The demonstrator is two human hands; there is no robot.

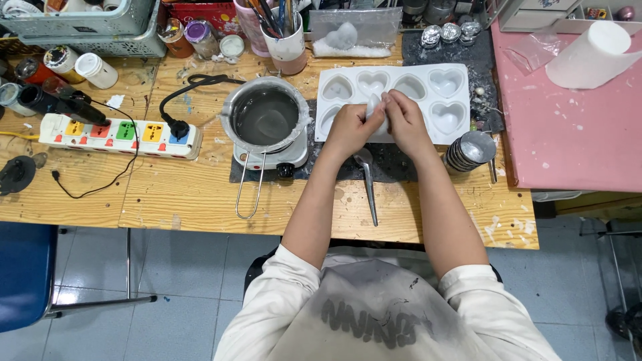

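Observation:
A white mould tray with several heart-shaped cavities lies on the wooden table. My left hand and my right hand meet over its lower middle part. Between their fingertips they pinch a small whitish piece, pale like the tray. A metal spoon lies on the dark mat just below my hands, handle toward me.
A metal pot of clear melted liquid sits on a small hot plate left of the tray. A power strip with coloured sockets lies further left. Stacked metal cups stand right of the tray, beside a pink surface.

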